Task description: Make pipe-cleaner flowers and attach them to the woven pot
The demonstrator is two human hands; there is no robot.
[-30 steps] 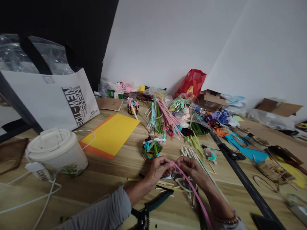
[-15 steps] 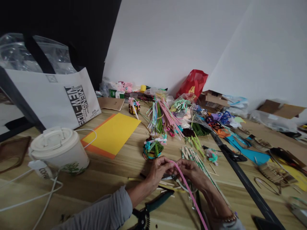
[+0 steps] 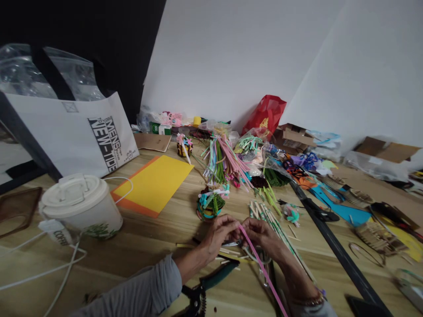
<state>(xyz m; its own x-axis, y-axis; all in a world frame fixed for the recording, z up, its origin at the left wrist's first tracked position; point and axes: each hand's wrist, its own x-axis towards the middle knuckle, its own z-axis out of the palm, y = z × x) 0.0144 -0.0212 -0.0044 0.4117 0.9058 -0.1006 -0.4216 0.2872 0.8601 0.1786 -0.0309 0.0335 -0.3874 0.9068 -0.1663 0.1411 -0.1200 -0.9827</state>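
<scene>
Between finger and thumb, my left hand (image 3: 218,234) pinches the upper end of a pink pipe cleaner (image 3: 262,266). My right hand (image 3: 262,237) is closed on the same end, close against the left fingers; the rest slants down past the right wrist. Just beyond the left fingertips stands a small round pot (image 3: 212,202) decorated with green, teal and pink pipe cleaners. Below the hands lie green-handled pliers (image 3: 216,277) and several thin wooden strips (image 3: 229,252). Scissors (image 3: 232,243) show partly under the fingers.
Patterned sticks (image 3: 269,215) lie right of my hands. Behind them is a bunch of coloured pipe cleaners (image 3: 228,160). Yellow paper (image 3: 165,176), a white lidded cup (image 3: 82,207) with a cable, and a big white bag (image 3: 72,132) occupy the left. A black strip (image 3: 333,246) crosses the right.
Both hands stay almost in place. The fingers have drawn slightly closer together on the pink pipe cleaner, and its top bend over the left fingers now shows less.
</scene>
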